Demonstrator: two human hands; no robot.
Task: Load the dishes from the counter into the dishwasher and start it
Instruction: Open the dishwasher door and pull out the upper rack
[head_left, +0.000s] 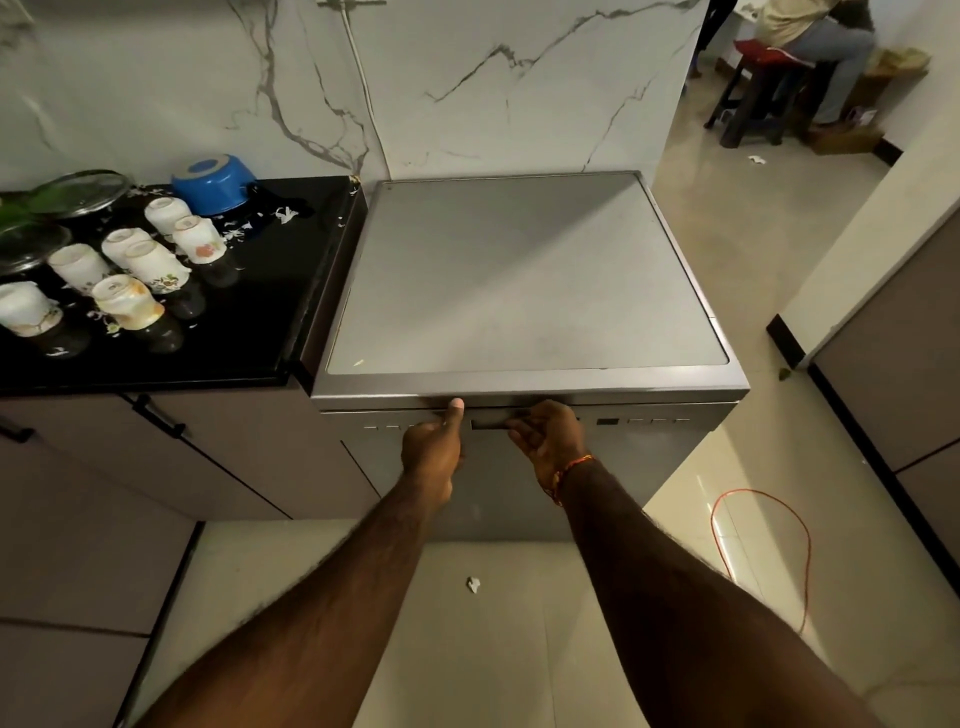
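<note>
1. Brushed grey metal covers the dishwasher (524, 270), which stands just beside the black counter (249, 332); its door is closed, so whatever is inside is hidden.
2. Both hands sit at the recessed door handle (491, 423) at the top of the front panel, probably so that the pull is even across the door.
3. The left hand (434, 449) has its fingers curled at the handle's left end with the thumb pressed up against the lip of the top panel, likely as a brace.
4. The right hand (548, 434) curls its fingers into the handle slot from the right; a red thread band (569, 470) circles that wrist.
5. The task's dishes wait on the counter, well apart from the hands: 7 white cups (150, 265), some with floral prints, all stand mouth down, perhaps left so to drain.
6. A blue bowl (215, 184) lies tipped over at the back of the counter, showing its base, so it holds nothing.
7. 2 glass lids (83, 192) rest at the counter's left edge, near green leaves.
8. White scraps litter the counter between the cups.
9. Nothing is loaded yet; opening the door looks like the step in hand.
10. An orange cable (763, 525) loops on the tiled floor to the right.
</note>
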